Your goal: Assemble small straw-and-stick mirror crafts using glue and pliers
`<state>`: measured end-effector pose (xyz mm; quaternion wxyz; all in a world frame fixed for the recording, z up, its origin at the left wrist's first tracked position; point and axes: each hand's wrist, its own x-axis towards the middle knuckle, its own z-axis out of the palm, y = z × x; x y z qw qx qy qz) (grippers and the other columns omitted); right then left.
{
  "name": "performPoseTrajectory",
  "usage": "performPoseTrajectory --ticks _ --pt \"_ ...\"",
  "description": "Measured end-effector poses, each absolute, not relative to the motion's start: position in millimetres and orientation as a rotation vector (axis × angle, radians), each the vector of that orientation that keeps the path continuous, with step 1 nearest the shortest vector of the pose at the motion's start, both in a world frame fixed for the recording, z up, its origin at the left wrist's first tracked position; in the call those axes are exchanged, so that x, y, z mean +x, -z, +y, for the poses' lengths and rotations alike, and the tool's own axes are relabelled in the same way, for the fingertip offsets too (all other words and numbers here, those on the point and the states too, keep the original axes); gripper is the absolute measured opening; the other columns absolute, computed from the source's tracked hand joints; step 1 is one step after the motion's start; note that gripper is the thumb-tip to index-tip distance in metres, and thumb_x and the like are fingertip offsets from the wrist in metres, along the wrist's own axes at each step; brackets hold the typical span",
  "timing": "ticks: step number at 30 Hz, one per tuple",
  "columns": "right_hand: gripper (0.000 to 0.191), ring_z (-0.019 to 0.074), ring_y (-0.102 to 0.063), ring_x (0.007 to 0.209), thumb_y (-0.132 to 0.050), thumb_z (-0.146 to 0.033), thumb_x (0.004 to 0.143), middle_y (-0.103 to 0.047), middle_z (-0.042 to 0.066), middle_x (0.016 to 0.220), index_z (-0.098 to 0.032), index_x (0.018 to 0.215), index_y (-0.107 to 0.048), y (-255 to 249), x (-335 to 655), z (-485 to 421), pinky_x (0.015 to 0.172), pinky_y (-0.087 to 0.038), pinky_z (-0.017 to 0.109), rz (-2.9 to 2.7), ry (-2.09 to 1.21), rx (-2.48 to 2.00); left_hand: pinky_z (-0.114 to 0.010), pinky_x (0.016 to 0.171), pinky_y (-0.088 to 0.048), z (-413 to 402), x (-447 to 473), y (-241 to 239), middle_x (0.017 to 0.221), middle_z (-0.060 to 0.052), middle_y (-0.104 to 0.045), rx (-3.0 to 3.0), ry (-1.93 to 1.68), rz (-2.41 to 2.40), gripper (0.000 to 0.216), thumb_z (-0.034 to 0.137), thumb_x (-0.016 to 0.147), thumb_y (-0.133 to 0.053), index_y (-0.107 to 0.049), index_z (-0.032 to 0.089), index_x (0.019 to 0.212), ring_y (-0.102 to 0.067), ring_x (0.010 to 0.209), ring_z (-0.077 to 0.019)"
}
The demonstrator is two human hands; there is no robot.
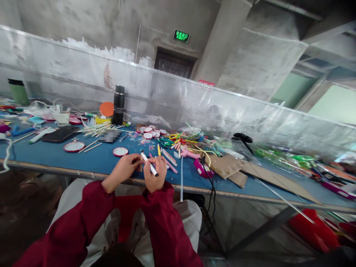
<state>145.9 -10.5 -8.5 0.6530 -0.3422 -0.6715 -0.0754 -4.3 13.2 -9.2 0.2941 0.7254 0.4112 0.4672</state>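
Two hands meet at the near edge of the blue table (pixel 55 157) on my feed, both on one white marker (pixel 148 164). My left hand (pixel 124 167) comes in from the left, its thumb and fingertips pinched together on the marker's upper end. My right hand (pixel 155 173) is curled round the barrel, fingers pressed close against it, and the dark tip sticks out just below the knuckles. The marker lies tilted, upper end to the left and dark tip down to the right, held just above the table's front lip. Dark red sleeves (pixel 94 211) cover both forearms. Just behind the left hand sits a small round red-rimmed disc (pixel 120 151), with a second one (pixel 73 146) further left. Loose pens and sticks (pixel 169 157) lie right beside the right hand, and a pink toy (pixel 189 153) rests a little beyond them. A clear tube (pixel 181 178) hangs over the table edge near the right hand. A black cable (pixel 211 183) drops off the table beside it. Well back stand a black bottle (pixel 118 105) and a dark phone (pixel 59 134), in front of the perforated metal screen (pixel 194 100). Cardboard pieces (pixel 230 165) lie to the right.
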Motion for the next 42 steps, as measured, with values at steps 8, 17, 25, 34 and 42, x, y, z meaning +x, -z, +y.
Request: performPoseTrajectory --ticks 8,17,25,34,42 --pt "0.01 0.0185 -0.057 0.074 -0.056 -0.02 0.085 -0.063 0.0 0.071 -0.022 0.076 -0.054 9.2 146.2 -9.9 0.081 -0.046 0.037 -1.472 0.19 -0.788 -0.027 0.062 -0.043 15.8 -5.8 11.8 0.065 0.0 -0.065 1.927 -1.239 1.092 0.03 0.045 0.088 -0.059 -0.062 0.018 0.073 -0.058 0.062 -0.0161" --pt "0.01 0.0178 -0.058 0.073 -0.054 -0.021 0.087 -0.063 0.0 0.072 -0.023 0.077 -0.054 9.0 146.4 -10.6 0.082 -0.046 0.038 -1.508 0.18 -0.783 -0.026 0.061 -0.041 12.5 -4.9 8.4 0.064 0.001 -0.064 1.951 -1.236 1.085 0.029 0.042 0.09 -0.057 -0.061 0.018 0.074 -0.056 0.061 -0.0149" --pt "0.009 0.0184 -0.058 0.073 -0.055 -0.02 0.086 -0.064 0.0 0.071 -0.023 0.077 -0.054 8.9 146.1 -10.2 0.082 -0.046 0.038 -1.505 0.186 -0.793 -0.026 0.061 -0.04 15.1 -5.7 10.8 0.064 0.001 -0.063 1.956 -1.239 1.093 0.029 0.041 0.089 -0.057 -0.059 0.019 0.071 -0.056 0.061 -0.0151" --pt "0.007 0.02 -0.058 0.081 -0.058 -0.021 0.087 -0.063 0.002 0.076 -0.022 0.079 -0.057 13.8 145.8 -7.9 0.082 -0.045 0.036 -1.409 0.198 -0.834 -0.025 0.061 -0.041 13.6 -5.6 9.1 0.063 0.002 -0.063 1.96 -1.25 1.088 0.031 0.042 0.09 -0.057 -0.06 0.019 0.07 -0.057 0.06 -0.0152" --pt "0.004 0.0181 -0.061 0.079 -0.06 -0.022 0.089 -0.067 0.002 0.079 -0.02 0.086 -0.062 12.0 147.1 -5.8 0.083 -0.045 0.034 -1.389 0.175 -0.863 -0.026 0.062 -0.042 10.6 -4.8 5.9 0.062 0.001 -0.064 1.972 -1.245 1.126 0.034 0.045 0.09 -0.056 -0.06 0.019 0.069 -0.058 0.06 -0.0159"
